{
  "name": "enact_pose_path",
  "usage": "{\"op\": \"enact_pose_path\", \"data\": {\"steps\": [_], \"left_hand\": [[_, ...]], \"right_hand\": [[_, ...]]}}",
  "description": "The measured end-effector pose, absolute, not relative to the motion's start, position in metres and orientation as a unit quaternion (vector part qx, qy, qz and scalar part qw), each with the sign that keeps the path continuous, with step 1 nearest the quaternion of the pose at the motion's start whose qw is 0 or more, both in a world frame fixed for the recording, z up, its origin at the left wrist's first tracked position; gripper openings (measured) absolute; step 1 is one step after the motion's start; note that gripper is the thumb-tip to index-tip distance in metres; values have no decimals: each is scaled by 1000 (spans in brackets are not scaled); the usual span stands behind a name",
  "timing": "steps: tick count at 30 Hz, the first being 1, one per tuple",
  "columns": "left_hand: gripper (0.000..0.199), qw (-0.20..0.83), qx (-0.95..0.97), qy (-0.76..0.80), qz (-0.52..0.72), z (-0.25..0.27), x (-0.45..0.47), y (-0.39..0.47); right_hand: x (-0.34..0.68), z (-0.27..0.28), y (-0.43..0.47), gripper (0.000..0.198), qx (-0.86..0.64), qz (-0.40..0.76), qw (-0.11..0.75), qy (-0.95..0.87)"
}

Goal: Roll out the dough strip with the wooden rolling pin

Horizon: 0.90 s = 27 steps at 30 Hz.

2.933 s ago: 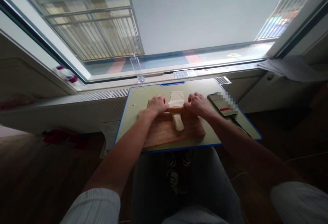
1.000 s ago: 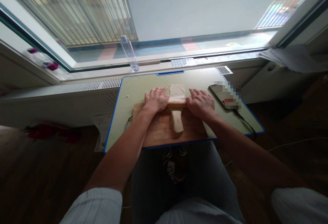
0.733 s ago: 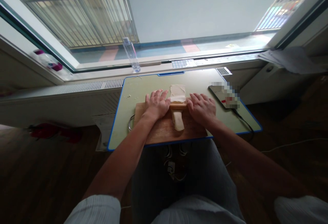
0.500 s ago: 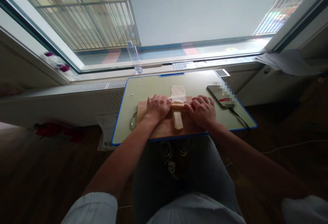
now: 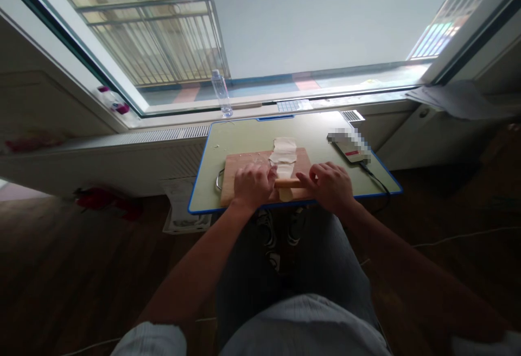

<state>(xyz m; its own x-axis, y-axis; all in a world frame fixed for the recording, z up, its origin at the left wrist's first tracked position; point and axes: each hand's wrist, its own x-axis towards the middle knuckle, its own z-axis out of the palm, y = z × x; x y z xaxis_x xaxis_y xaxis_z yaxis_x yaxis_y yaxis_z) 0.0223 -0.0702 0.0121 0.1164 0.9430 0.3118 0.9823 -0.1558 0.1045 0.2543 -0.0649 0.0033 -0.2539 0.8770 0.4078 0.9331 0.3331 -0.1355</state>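
A wooden rolling pin [image 5: 288, 183] lies crosswise over a flattened strip of pale dough [image 5: 285, 156]. My left hand [image 5: 254, 185] is closed on the pin's left end, and my right hand [image 5: 330, 183] is closed on its right end. Beyond the pin the dough runs out flat and thin toward the far side; a short end of it pokes out on my side. Under both lies a wooden cutting board [image 5: 233, 174] with a metal handle [image 5: 220, 179] at its left edge. My fingers hide the pin's ends.
The board rests on a small light-green table [image 5: 207, 166] with a blue edge. On its right lies a phone-like device [image 5: 352, 152], partly blurred, with a black cable [image 5: 376, 180]. A clear bottle [image 5: 222, 94] stands on the sill behind. Dough crumbs lie at the left.
Both hands and the rolling pin have moved toward me along the dough. More flattened dough shows beyond the pin, less on my side. The view has shifted slightly.
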Motion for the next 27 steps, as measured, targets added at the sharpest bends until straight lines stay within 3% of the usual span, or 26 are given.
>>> {"op": "enact_pose_path", "data": {"steps": [13,21,27], "left_hand": [[64,7,-735,-673,-84,29,36,-45],[73,-4,-720,-690,-71,37,32,-20],[59,-18,-710,-703,-43,33,25,-4]], "right_hand": [[258,8,-35,55,-596,-62,136,-789],[254,24,-10,68,-588,-57,129,-796],[246,15,9,44,-605,-36,88,-791]]}}
